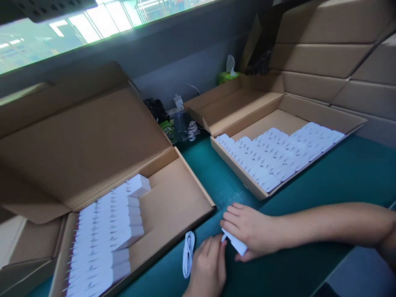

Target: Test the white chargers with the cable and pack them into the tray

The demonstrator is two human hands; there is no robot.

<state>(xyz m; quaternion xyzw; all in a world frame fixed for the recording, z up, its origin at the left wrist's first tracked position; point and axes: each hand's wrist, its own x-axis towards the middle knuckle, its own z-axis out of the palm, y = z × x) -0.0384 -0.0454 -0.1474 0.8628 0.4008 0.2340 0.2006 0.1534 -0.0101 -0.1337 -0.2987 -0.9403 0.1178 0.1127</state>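
The right hand (250, 229) and left hand (207, 268) hold a flat white charger (235, 243) between closed fingers over the green tabletop (309, 194), its long axis slanting far left to near right, nearer the right hand.

Sitting on the teal bench (321, 177): an open brown cardboard box (176, 206) leftward, another open brown cardboard box (238, 109) rightward, both holding white plastic plug adapters (105, 231); lying just before the left box, a coiled white cable (188, 253).

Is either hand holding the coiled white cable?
No, the coiled white cable lies on the green bench surface beside the left hand.
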